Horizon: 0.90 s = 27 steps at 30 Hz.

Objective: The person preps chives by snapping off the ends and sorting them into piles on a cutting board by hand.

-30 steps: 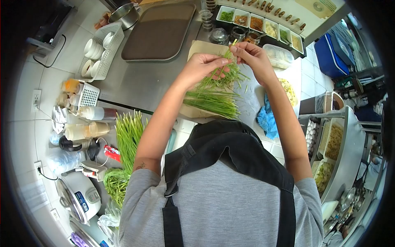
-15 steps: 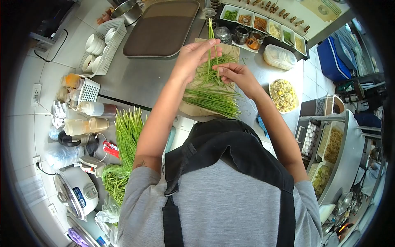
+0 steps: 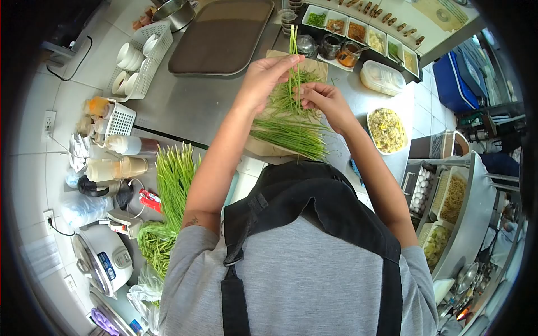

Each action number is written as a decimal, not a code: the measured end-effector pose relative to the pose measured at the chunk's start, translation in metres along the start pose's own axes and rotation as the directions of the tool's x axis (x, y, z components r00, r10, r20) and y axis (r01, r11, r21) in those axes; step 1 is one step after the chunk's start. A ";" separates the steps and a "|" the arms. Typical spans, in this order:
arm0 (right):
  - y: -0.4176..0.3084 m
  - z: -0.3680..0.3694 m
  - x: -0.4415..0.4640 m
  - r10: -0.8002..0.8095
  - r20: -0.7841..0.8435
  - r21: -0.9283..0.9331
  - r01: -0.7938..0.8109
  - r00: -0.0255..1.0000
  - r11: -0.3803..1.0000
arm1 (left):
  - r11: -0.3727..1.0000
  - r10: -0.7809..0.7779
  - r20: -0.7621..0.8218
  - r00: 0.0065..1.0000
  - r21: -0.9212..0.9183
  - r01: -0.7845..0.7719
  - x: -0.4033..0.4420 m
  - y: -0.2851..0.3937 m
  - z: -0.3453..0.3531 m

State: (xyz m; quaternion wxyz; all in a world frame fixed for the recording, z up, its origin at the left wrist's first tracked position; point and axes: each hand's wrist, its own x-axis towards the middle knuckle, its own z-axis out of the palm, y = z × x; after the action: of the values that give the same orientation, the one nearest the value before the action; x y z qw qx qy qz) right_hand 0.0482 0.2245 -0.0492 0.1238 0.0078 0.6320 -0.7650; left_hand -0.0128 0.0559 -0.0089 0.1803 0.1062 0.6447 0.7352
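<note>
My left hand [image 3: 270, 78] is closed, pinching a few long green chives [image 3: 293, 40] between thumb and fingers. They stand up above the hand, with pale tips at the top. Lower on the same stalks, the closed thumb and fingertips of my right hand [image 3: 326, 102] pinch the thin ends. Under both hands, loose chive trimmings [image 3: 284, 103] lie scattered on brown paper [image 3: 274, 55]. Closer to my body, a pile of chives [image 3: 291, 138] lies lengthwise on the same paper. A larger bunch of chives [image 3: 174, 179] rests beside my left forearm.
Ahead is a brown tray [image 3: 218, 39], with a basket of white bowls [image 3: 159, 53] to its left. Sauce jars [image 3: 330, 46] and topping containers [image 3: 356, 31] line the back right. A bowl of chopped food [image 3: 386, 130] sits at the right edge. Squeeze bottles [image 3: 131, 144] stand left.
Both hands and the held chives have shifted slightly to the right in view. The right fingers have curled in more around the lower stalks. The piles look the same.
</note>
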 end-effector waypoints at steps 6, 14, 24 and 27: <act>0.002 -0.001 -0.001 -0.063 0.001 -0.017 0.063 0.998 0.998 | 0.997 -0.001 -0.004 1.000 0.074 0.002 -0.003 0.000 -0.004; -0.001 -0.001 -0.006 -0.068 0.164 -0.108 0.086 0.984 0.990 | 0.993 0.030 -0.036 0.999 0.119 -0.026 -0.006 0.008 -0.006; -0.015 0.008 -0.004 -0.194 -0.064 -0.091 0.188 0.979 0.978 | 0.988 0.092 -0.022 0.996 0.129 -0.089 -0.013 0.013 -0.005; -0.015 0.020 -0.009 -0.216 -0.087 -0.225 0.192 0.973 0.955 | 0.988 0.109 -0.028 0.994 0.111 -0.105 -0.013 0.008 -0.006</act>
State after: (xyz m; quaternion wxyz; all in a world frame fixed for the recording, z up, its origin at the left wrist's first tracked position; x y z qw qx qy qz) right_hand 0.0570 0.2092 -0.0290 0.0092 -0.0286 0.7145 -0.6990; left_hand -0.0043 0.0446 -0.0009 0.1234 0.1378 0.6803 0.7092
